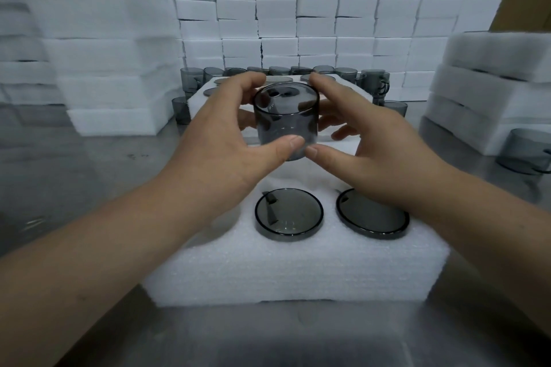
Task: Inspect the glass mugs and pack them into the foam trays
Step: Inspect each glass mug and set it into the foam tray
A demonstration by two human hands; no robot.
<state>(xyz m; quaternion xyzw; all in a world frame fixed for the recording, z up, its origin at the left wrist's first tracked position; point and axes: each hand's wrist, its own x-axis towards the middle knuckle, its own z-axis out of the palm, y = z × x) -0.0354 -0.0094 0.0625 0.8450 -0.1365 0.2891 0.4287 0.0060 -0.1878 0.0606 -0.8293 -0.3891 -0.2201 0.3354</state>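
A smoky grey glass mug (285,116) is held upright above the white foam tray (298,274). My left hand (220,146) grips its left side, thumb near the base and fingers at the rim. My right hand (366,149) grips its right side the same way. Two more grey mugs sit sunk in the tray's near row, one in the middle (288,214) and one on the right (372,217), partly under my right wrist. The tray's near-left pocket is hidden by my left arm.
Loose grey mugs (343,73) stand in a row behind a second foam tray (351,92). Another mug (524,150) lies at the right by stacked foam trays (492,89). White foam blocks (298,9) wall the back; more foam stacks (113,92) at the left. The table (89,182) is steel.
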